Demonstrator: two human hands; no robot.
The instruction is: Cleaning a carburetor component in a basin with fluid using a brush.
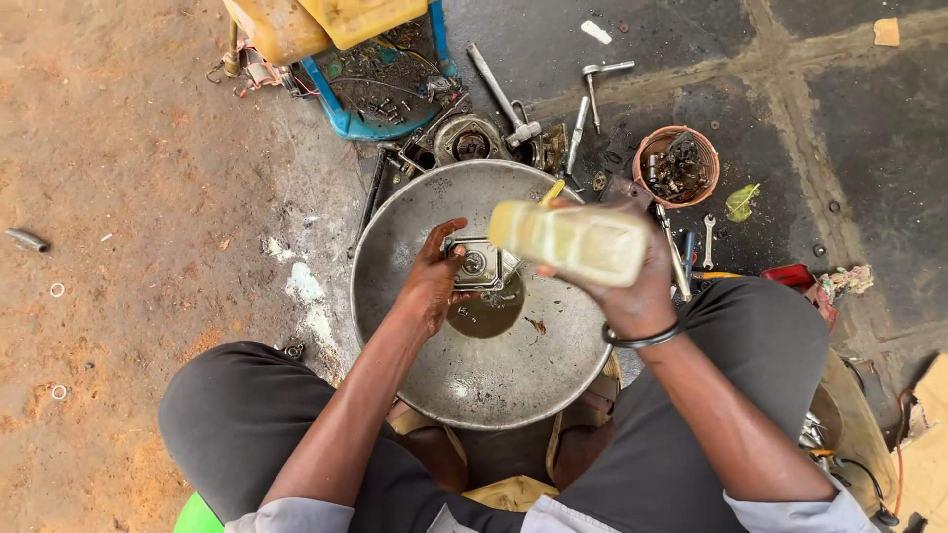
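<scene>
Legs: your knees in dark trousers frame the near side of the floor, one on each side of the basin.
Basin: a wide, round metal basin sits on the floor between your knees, with a small pool of dark liquid near its middle.
Left hand: your left hand reaches into the basin, its fingers closed around the near-left edge of a square metal part; the part rests just above the dark pool.
Right hand: your right hand is wrapped around a pale yellowish plastic bottle, held on its side over the right half of the basin, its neck end pointing left toward the metal part. A dark band circles that wrist.
Beyond the basin: a round engine piece lies just past the far rim, with a long wrench and a T-shaped tool farther out.
Far right: a reddish bowl of small dirty parts stands near the basin's far-right rim; a small spanner lies just below it.
Far edge: a blue crate with a yellow jerrycan on it sits at the top.
</scene>
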